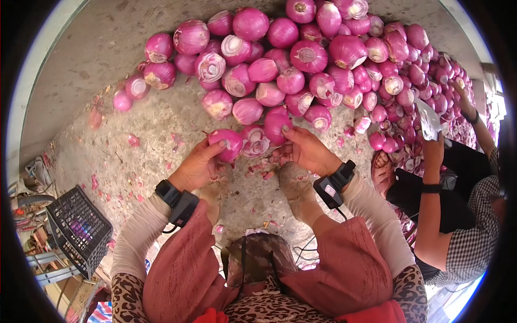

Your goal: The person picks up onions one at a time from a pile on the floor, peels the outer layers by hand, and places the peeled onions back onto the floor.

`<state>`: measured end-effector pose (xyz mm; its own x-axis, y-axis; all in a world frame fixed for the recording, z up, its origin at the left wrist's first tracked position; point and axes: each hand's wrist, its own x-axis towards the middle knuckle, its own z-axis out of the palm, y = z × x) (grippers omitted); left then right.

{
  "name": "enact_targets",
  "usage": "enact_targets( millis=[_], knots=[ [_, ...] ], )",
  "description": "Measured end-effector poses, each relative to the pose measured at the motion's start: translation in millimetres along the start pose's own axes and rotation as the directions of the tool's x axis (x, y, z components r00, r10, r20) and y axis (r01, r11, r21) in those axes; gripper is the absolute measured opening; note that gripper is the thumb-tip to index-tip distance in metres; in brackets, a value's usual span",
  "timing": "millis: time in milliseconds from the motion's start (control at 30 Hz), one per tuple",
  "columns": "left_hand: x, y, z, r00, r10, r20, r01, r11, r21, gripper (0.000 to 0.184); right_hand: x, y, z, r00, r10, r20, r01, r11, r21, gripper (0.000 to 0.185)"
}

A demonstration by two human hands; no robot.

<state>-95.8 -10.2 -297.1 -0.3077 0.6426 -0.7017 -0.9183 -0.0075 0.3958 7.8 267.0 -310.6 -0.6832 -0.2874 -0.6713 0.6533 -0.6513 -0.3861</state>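
Concrete floor [124,167] is already carrying loose skins [133,140], while beside the remaining heap [308,56] our left hand [195,163] is holding one onion [227,144] and our right hand [313,151] another onion [275,128], fingers [282,155] half curled.

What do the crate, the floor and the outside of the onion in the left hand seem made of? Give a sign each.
Crate: probably plastic, black, seemingly semi-matt; its thin, regular lattice suggests moulding.
Floor: likely concrete, matt and rough; the surface is mottled beige-grey.
Onion: thin plant skin, smooth and glossy, perhaps papery; light catches it.
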Motion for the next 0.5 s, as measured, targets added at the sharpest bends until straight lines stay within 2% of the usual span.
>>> enact_targets(
  millis=[100, 167, 200, 267, 300, 367, 400, 467, 500],
  knots=[
    [-4, 3, 5, 1.000, -0.001, -0.021, 0.001, 1.000, 0.027, 0.044, 2, 1, 1, 0.999, -0.004, -0.043, 0.002, 0.999, -0.047, 0.040],
    [-2, 2, 3, 0.999, 0.004, -0.040, -0.002, 0.999, 0.041, 0.046, 2, 0, 5, 0.997, -0.075, -0.034, 0.067, 0.980, -0.187, 0.045],
    [-2, 2, 2, 0.998, 0.008, -0.059, -0.005, 0.998, 0.056, 0.049, 1, -3, 7, 0.997, -0.070, -0.031, 0.063, 0.980, -0.189, 0.045],
    [-2, 2, 2, 0.997, 0.013, -0.081, -0.008, 0.998, 0.068, 0.050, -1, -11, 12, 0.991, -0.132, -0.022, 0.109, 0.890, -0.442, 0.049],
    [-2, 3, 3, 0.995, 0.017, -0.098, -0.009, 0.996, 0.083, 0.051, 2, -10, 12, 0.992, -0.127, -0.019, 0.105, 0.889, -0.445, 0.049],
    [-1, 3, 1, 0.995, 0.023, -0.100, -0.012, 0.994, 0.106, 0.051, 7, -6, 11, 0.957, -0.275, -0.091, 0.176, 0.804, -0.568, 0.046],
    [-1, 4, -1, 0.995, 0.026, -0.099, -0.013, 0.991, 0.133, 0.051, 8, -8, 10, 0.958, -0.272, -0.089, 0.174, 0.802, -0.572, 0.046],
    [1, 5, -3, 0.993, 0.037, -0.113, -0.018, 0.986, 0.168, 0.051, 11, -17, 7, 0.932, -0.332, -0.145, 0.119, 0.657, -0.744, 0.047],
    [1, 6, -3, 0.991, 0.046, -0.126, -0.019, 0.978, 0.209, 0.050, 12, -25, 6, 0.934, -0.327, -0.141, 0.117, 0.654, -0.748, 0.047]
  ],
)
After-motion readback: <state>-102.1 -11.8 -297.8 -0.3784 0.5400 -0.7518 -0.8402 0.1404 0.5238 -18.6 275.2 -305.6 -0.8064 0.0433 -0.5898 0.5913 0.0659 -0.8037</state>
